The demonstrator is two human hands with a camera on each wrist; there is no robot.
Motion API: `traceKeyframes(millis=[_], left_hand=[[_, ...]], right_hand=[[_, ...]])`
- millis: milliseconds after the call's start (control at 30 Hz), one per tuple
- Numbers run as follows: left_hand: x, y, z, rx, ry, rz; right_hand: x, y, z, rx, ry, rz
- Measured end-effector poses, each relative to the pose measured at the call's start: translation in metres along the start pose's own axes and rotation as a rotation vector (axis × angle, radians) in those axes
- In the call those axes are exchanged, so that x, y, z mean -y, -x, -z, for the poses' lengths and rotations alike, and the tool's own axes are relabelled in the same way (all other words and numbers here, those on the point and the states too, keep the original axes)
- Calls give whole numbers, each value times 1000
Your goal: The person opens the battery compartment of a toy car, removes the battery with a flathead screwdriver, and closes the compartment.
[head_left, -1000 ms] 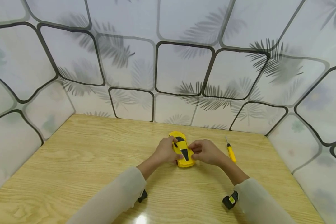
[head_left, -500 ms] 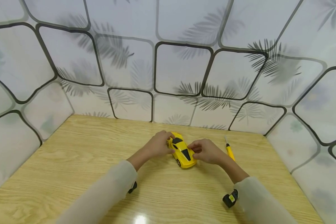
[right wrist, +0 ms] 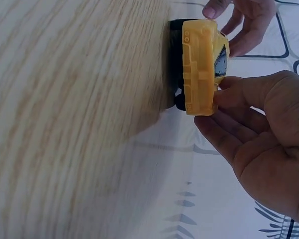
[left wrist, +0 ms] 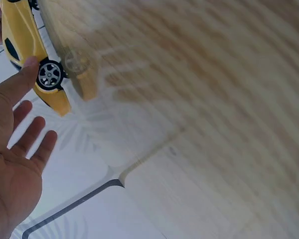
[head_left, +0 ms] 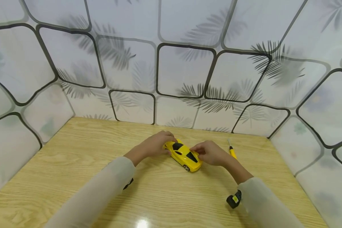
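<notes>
A yellow toy car [head_left: 182,154] with black windows sits on its wheels on the wooden table [head_left: 159,196], lying diagonally. At its far left end, my left hand [head_left: 156,144] holds the body between thumb and index finger. The left wrist view shows that thumb beside a silver-spoked wheel [left wrist: 50,74], with the other fingers off the car. My right hand [head_left: 209,153] pinches the car's right side near the closer end. In the right wrist view, its fingers rest along the edge of the yellow body [right wrist: 199,64].
To the right of the right hand lies a screwdriver [head_left: 232,152] with a yellow and black handle, partly hidden by the hand. Patterned white walls [head_left: 185,69] enclose the table at the back and both sides. Each wrist carries a small black camera [head_left: 234,199].
The car has turned, its far end swinging left and its near end shifting slightly right. My left hand has moved left and away from me with it; my right hand has stayed nearly in place.
</notes>
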State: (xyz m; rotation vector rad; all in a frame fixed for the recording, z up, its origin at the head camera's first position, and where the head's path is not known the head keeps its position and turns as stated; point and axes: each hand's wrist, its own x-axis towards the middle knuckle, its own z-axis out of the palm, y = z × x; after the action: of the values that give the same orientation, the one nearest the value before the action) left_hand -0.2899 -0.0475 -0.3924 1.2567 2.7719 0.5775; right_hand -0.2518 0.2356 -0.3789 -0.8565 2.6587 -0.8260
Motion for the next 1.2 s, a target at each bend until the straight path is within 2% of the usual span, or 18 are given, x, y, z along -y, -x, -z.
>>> traceKeyframes(millis=[133,300,433,667,800,1000,1200], left_hand=[[1,1,1,29,-4,-48],[3,0,0,52,3,-40],[5,0,-1,48,-2,-37],[4,0,0,47,1,-49],[3,0,-1,51,9,-39],[2,1,-2,44,12,-35],[3,1,-2,40,17,-26]], right_hand=[[0,-1,1,7,58,28],[0,-2,1,-26,164,54],[3,0,-2,-67,251,40],[10,8,-6,-134,326,32],[12,14,-11,-173,374,73],[13,22,-24,-217,520,167],[18,25,-32,-224,594,201]])
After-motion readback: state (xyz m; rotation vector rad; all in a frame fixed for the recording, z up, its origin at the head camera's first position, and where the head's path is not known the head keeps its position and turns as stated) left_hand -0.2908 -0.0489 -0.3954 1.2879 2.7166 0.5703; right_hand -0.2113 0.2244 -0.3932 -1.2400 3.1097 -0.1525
